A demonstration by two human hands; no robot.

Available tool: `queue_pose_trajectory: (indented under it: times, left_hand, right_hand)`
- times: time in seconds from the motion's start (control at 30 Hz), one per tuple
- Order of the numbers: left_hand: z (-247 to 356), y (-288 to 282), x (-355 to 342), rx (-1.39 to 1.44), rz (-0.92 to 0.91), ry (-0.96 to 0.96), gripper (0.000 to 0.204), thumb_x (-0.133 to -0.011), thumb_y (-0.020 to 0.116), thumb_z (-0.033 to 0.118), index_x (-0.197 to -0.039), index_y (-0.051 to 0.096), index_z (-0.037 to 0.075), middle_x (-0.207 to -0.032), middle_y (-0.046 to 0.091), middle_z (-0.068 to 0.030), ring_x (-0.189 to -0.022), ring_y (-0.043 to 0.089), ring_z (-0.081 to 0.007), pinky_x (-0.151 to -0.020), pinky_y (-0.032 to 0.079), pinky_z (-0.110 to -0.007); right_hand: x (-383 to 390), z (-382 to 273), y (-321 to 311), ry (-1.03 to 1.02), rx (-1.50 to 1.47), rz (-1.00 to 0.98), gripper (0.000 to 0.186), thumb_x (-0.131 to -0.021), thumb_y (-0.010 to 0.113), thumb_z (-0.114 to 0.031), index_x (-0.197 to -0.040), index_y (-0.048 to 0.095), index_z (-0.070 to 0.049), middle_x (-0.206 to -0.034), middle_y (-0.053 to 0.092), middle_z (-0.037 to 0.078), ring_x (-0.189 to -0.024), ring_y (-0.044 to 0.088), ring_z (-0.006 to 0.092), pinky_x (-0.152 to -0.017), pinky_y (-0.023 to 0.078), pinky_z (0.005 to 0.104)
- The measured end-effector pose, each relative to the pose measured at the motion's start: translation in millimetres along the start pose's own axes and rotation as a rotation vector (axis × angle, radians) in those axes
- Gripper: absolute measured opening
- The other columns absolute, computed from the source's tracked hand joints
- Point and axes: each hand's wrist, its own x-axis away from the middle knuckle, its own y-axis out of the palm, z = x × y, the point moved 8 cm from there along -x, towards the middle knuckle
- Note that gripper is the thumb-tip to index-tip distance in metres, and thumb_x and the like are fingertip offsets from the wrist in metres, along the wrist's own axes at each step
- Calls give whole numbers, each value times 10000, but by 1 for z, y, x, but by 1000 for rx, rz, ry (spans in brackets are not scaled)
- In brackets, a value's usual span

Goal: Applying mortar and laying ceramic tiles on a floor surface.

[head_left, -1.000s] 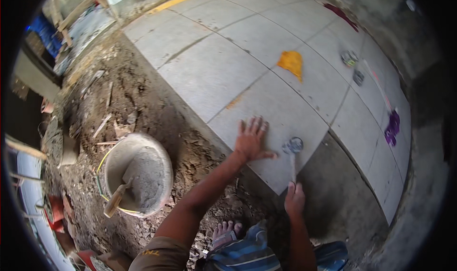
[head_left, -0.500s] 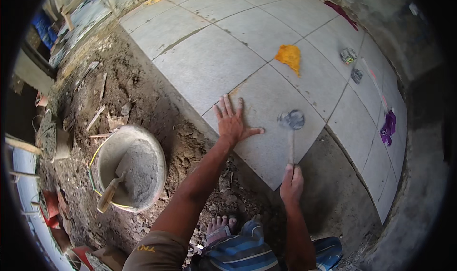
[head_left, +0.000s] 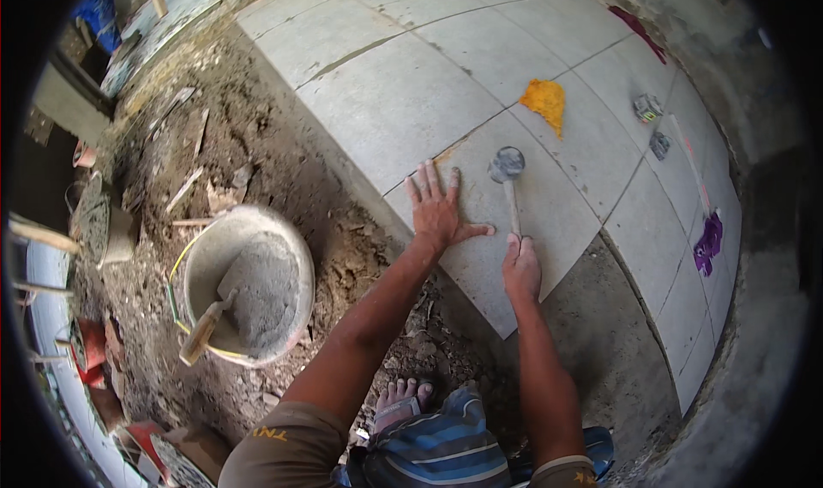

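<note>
My left hand (head_left: 441,211) lies palm down with spread fingers on a large grey floor tile (head_left: 557,231), close to the seam along its upper-left edge. My right hand (head_left: 522,267) grips the light handle of a mallet (head_left: 506,165) with a dark grey head, which is over the same tile, up and to the right of my left fingers. The tile's near corner reaches out over bare grey floor (head_left: 600,334) and dirt. Other tiles (head_left: 386,102) adjoin it behind and to the right.
A bucket (head_left: 304,282) of grey mix with a trowel (head_left: 201,338) stands on rubble at left, near another bucket (head_left: 120,239). On the tiles lie an orange cloth (head_left: 543,102), purple cloth (head_left: 708,244), maroon cloth (head_left: 639,29), small dark objects (head_left: 647,108) and a thin rod. A wall edges the right.
My right hand and the mallet have moved forward, up the tile, with the head now farther from me. My left hand has shifted slightly forward and stays spread on the tile.
</note>
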Motion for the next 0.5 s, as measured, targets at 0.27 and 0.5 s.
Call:
queue_pose_trajectory:
  times: [0.27,0.5]
  left_hand:
    - [-1,-1,-17,-143,-251,-76,1482,-506,535,1024,-1622,235,96,-1642,96,-345,-1546,59,-470,-1192,8,-677]
    - [6,9,-28,-52,-23,5,1507,-559,500,1024,-1610,164,-3,-1653,102,-321,-1559,64,-429,-1208,0,-645]
  right_hand:
    - [-23,-43,-57,38,-364,128,445,-1067,464,-391,-989,601,25,-888,649,280,-871,627,474,-738,480,503]
    - [-51,-16,-25,24,-220,248,407,-1062,473,-386,-991,580,0,-894,665,289,-854,644,508,-714,497,546]
